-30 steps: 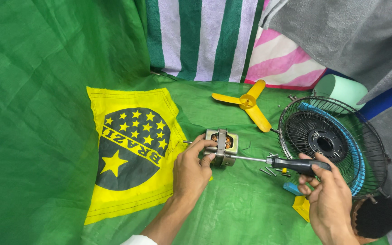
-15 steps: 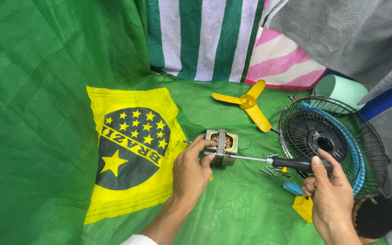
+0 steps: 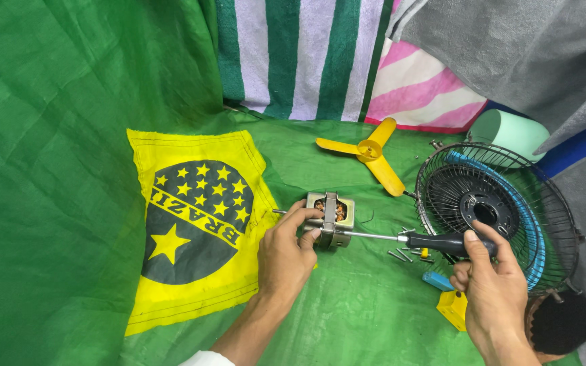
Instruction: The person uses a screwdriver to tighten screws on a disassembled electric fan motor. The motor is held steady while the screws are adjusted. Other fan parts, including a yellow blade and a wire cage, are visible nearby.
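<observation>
screwdriver [image 3: 412, 238] tip hidden in motor [image 3: 331, 218], screws [image 3: 401, 255] tiny

Green tarp [image 3: 69, 135] floor, striped cloths [image 3: 306, 54] behind, grey felt [image 3: 523, 47].

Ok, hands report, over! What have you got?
Left hand steadies small metal fan motor on green cloth. Right hand grips black-handled screwdriver, tip at motor. Loose screws under shaft; black wire fan guard beside.
</observation>
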